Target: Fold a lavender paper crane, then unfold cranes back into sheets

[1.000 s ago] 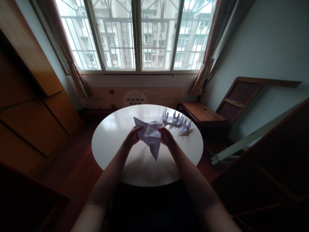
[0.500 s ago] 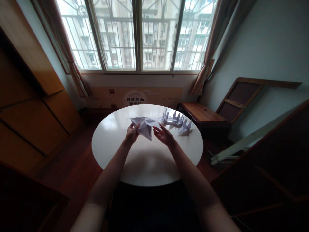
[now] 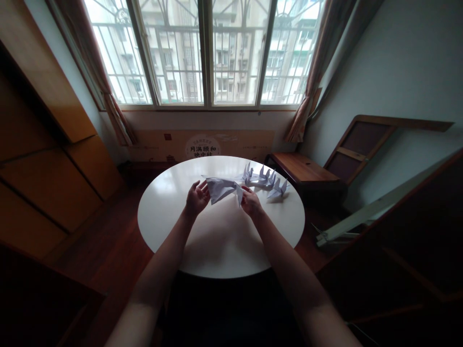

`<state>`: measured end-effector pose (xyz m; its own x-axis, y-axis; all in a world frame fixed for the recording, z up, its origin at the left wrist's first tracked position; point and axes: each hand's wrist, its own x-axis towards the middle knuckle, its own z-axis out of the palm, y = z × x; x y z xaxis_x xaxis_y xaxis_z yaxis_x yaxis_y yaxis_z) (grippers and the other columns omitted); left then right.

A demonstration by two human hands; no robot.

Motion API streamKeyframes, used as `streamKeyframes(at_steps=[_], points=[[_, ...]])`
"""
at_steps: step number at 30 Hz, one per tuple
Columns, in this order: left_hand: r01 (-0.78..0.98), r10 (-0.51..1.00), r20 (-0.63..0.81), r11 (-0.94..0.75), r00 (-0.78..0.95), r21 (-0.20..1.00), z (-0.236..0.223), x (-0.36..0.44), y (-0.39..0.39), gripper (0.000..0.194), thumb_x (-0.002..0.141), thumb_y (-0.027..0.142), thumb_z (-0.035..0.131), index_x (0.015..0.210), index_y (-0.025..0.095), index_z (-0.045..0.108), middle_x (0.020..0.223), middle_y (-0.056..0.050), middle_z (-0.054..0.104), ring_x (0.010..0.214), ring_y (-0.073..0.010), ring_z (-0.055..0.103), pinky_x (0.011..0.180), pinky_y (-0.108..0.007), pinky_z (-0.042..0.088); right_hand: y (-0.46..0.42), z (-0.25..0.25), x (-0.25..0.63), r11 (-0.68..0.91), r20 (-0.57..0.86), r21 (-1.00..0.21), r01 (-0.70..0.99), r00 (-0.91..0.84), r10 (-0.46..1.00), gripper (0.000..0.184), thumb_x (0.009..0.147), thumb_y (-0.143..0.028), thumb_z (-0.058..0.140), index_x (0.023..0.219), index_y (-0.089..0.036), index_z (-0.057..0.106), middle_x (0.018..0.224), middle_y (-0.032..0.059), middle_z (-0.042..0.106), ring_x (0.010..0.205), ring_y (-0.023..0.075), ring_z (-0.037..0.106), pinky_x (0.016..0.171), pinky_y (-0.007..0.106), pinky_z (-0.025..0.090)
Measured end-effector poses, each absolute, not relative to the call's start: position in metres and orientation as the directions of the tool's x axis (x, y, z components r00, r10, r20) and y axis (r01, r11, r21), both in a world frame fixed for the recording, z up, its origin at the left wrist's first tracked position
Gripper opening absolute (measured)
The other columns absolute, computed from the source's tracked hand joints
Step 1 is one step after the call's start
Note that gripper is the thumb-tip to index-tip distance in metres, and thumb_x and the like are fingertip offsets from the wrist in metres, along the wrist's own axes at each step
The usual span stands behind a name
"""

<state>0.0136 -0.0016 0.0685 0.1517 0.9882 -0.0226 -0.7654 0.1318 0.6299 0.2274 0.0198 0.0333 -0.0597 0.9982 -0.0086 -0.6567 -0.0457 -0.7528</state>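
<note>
A partly folded sheet of white paper [image 3: 221, 189] is held up over the round white table [image 3: 224, 250], its creased flaps hanging at angles. My right hand [image 3: 251, 200] pinches the paper at its right end, next to a narrow point that hangs down. At the left edge is my left hand [image 3: 197, 198], with thumb and fingers apart. Its fingertips are close to the paper or touching it; I cannot tell which. Several white origami cranes [image 3: 278, 189] stand on the table beyond my right hand, wings and necks raised.
A low wooden bench [image 3: 304, 167] stands behind the table at right, near a leaning wooden frame [image 3: 361, 144]. Wooden cabinets [image 3: 36, 188] line the left side. A printed board [image 3: 155, 144] is under the barred window [image 3: 231, 67].
The paper has turned and its long lower point has swung up. My left hand has loosened from a grip to spread fingers. My right hand reopened, then took the right end. The cranes stayed still.
</note>
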Motion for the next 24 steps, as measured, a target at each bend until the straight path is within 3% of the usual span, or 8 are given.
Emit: streamKeyframes(at_steps=[3,6,8,13,15,18,21,24], points=[[-0.757,0.963,0.097,0.132,0.25,0.64,0.073,0.02,-0.014,0.031,0.075,0.03,0.054,0.1,0.016,0.066,0.095,-0.009,0.07,0.086,-0.0225,0.066,0.077,-0.036,0.053,0.023,0.03,0.225,0.005,-0.063,-0.717,-0.697,0.072,0.995,0.036,0.063,-0.004,0.068,0.089,-0.022,0.052,0.061,-0.0046,0.059,0.051,0.0113,0.06,0.044,0.021,0.052],[-0.694,0.901,0.159,0.188,0.403,0.695,0.072,0.031,-0.026,0.04,0.075,0.044,0.056,0.103,0.018,0.066,0.106,-0.012,0.069,0.104,-0.0319,0.062,0.085,-0.049,0.05,0.024,0.028,0.222,0.028,-0.097,-0.689,-0.724,0.131,0.987,0.039,0.062,-0.001,0.067,0.089,-0.024,0.05,0.067,-0.0035,0.063,0.06,0.0111,0.064,0.057,0.021,0.058],[-0.615,0.835,0.178,0.222,0.52,0.756,0.071,0.036,-0.031,0.046,0.071,0.047,0.063,0.108,0.019,0.064,0.114,-0.014,0.066,0.115,-0.0357,0.057,0.089,-0.052,0.048,0.023,0.027,0.22,0.051,-0.099,-0.685,-0.726,0.163,0.982,0.041,0.062,-0.002,0.067,0.089,-0.026,0.048,0.07,-0.0042,0.065,0.064,0.0114,0.065,0.062,0.022,0.06],[-0.474,0.714,0.173,0.246,0.679,0.845,0.071,0.041,-0.039,0.07,0.055,0.021,0.084,0.12,0.023,0.057,0.128,-0.017,0.058,0.125,-0.0412,0.049,0.094,-0.054,0.045,0.023,0.028,0.22,0.071,-0.142,-0.654,-0.753,0.215,0.966,0.039,0.061,0.002,0.065,0.083,-0.025,0.047,0.063,-0.0056,0.061,0.057,0.0095,0.062,0.057,0.02,0.058],[-0.497,0.729,0.195,0.223,0.656,0.839,0.072,0.041,-0.04,0.074,0.051,0.016,0.086,0.119,0.021,0.058,0.124,-0.017,0.06,0.125,-0.0418,0.049,0.097,-0.055,0.043,0.023,0.03,0.22,0.052,-0.161,-0.647,-0.761,0.203,0.966,0.035,0.061,0.003,0.064,0.078,-0.023,0.048,0.059,-0.006,0.059,0.051,0.0083,0.059,0.052,0.018,0.056],[-0.583,0.798,0.283,0.102,0.532,0.806,0.072,0.043,-0.038,0.064,0.053,0.015,0.086,0.112,0.017,0.062,0.115,-0.015,0.066,0.127,-0.0385,0.048,0.104,-0.052,0.039,0.019,0.032,0.218,-0.024,-0.159,-0.669,-0.743,0.111,0.981,0.028,0.063,0.0,0.065,0.075,-0.021,0.051,0.057,-0.0045,0.059,0.048,0.0084,0.057,0.046,0.017,0.053],[-0.637,0.838,0.364,-0.026,0.407,0.77,0.07,0.043,-0.034,0.054,0.06,0.017,0.083,0.11,0.018,0.064,0.115,-0.011,0.067,0.131,-0.0336,0.045,0.111,-0.049,0.033,0.014,0.032,0.21,-0.1,-0.12,-0.7,-0.708,-0.022,0.993,0.024,0.063,-0.004,0.07,0.076,-0.019,0.056,0.062,-0.0014,0.064,0.054,0.0101,0.062,0.052,0.019,0.056],[-0.654,0.836,0.401,-0.067,0.375,0.753,0.068,0.041,-0.03,0.057,0.06,0.017,0.082,0.114,0.02,0.063,0.126,-0.01,0.062,0.135,-0.032,0.04,0.115,-0.047,0.026,0.01,0.03,0.203,-0.16,-0.132,-0.719,-0.676,-0.093,0.987,0.025,0.062,-0.004,0.072,0.077,-0.018,0.058,0.065,-0.0001,0.067,0.057,0.0111,0.064,0.059,0.022,0.058]])
